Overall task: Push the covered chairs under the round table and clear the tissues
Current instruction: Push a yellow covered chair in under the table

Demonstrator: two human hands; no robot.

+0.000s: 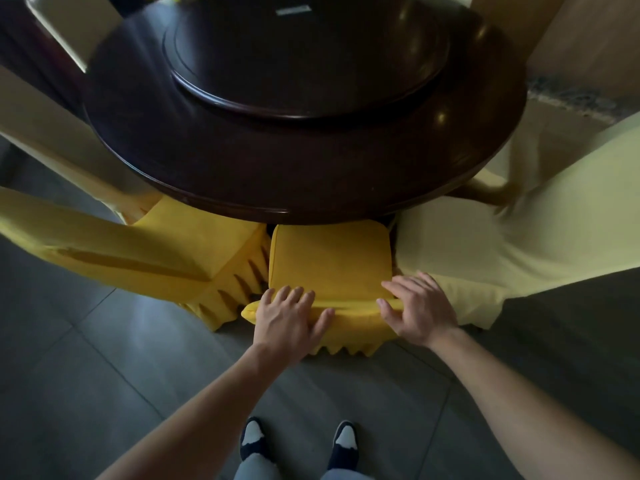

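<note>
A chair in a bright yellow cover [329, 261] stands straight in front of me, its seat front tucked under the edge of the dark round table [277, 161]. My left hand [289, 315] rests flat on the left end of the chair's top rail, fingers spread. My right hand [415, 306] lies on the right end of the same rail, fingers apart. Neither hand curls around anything. A small white tissue-like piece [293, 10] lies at the far side of the tabletop, blurred.
A second yellow-covered chair [145, 251] sits on the left, angled toward the table. A pale cream-covered chair [502, 244] is close on the right. A dark lazy Susan [304, 53] sits on the table. My feet [298, 441] stand on grey floor tiles.
</note>
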